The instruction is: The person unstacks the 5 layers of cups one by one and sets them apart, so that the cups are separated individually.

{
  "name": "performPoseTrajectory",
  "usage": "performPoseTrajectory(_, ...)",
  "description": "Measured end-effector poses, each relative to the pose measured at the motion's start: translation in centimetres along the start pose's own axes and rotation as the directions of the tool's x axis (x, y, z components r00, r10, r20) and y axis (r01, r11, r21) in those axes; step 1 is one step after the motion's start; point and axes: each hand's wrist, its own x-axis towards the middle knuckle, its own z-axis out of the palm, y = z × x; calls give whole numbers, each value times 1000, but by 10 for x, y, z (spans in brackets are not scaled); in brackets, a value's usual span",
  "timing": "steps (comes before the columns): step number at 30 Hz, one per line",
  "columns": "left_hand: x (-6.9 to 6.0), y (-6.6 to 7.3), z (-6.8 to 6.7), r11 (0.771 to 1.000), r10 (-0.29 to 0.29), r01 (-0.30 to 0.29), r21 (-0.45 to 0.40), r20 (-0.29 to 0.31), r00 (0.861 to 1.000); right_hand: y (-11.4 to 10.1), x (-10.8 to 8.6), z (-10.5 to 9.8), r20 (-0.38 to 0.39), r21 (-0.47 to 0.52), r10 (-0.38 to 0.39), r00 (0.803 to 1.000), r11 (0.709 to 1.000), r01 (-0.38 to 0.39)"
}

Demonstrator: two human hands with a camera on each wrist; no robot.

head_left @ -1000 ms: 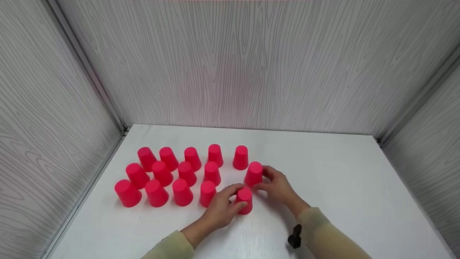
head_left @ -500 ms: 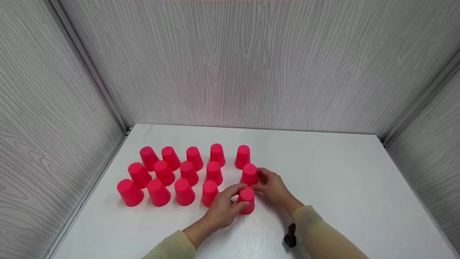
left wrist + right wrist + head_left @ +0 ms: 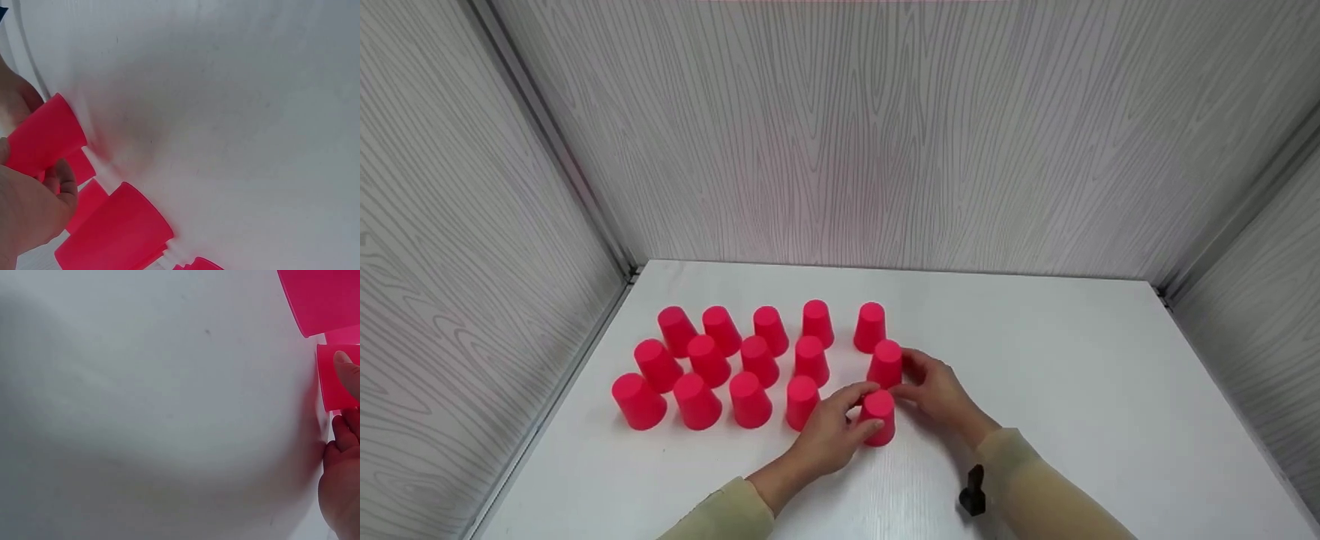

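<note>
Red cups stand upside down in three rows on the white table (image 3: 1072,390). My left hand (image 3: 826,436) grips the front row's rightmost cup (image 3: 879,412), thumb on its near side and fingers behind. Just beyond it, my right hand (image 3: 939,391) holds the middle row's rightmost cup (image 3: 885,363) from the right. The right wrist view has the thumb (image 3: 349,374) lying on that cup (image 3: 332,391), fingers curled at its side. A back-row cup (image 3: 871,328) stands beyond, untouched. In the left wrist view, the left fingers (image 3: 66,183) curl round the near cup (image 3: 50,135).
To the left stand the other cups, among them a front-row cup (image 3: 802,403) close to my left hand and a corner cup (image 3: 639,403). Grey wood-grain panels (image 3: 840,150) enclose the table at the back and sides. A small black object (image 3: 973,491) hangs by the right sleeve.
My right hand has shifted the middle row's rightmost cup left, nearly into line with the cups before and behind it. The left hand keeps its grip on the front cup. The view shifts slightly.
</note>
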Motion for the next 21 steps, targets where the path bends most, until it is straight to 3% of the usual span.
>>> performPoseTrajectory(5,1,3,-3,1000,-7,7,28,2,1000,5,-2,-11,-15,-15,-3,1000,1000,3)
performPoseTrajectory(9,-1,10,-13,997,-2,3,71,-19,1000,8,-3,-31,-25,-19,-2,1000,1000,1)
performPoseTrajectory(12,-6,19,-28,994,22,-16,110,-57,998,8,-7,-50,-35,-31,-21,999,999,20)
performPoseTrajectory(15,-14,30,-48,982,85,-66,175,-100,991,5,-13,-71,-57,-64,-63,996,996,60)
performPoseTrajectory(21,-29,50,-89,926,230,-152,345,-198,953,-3,-24,-108,-121,-211,-129,984,972,101)
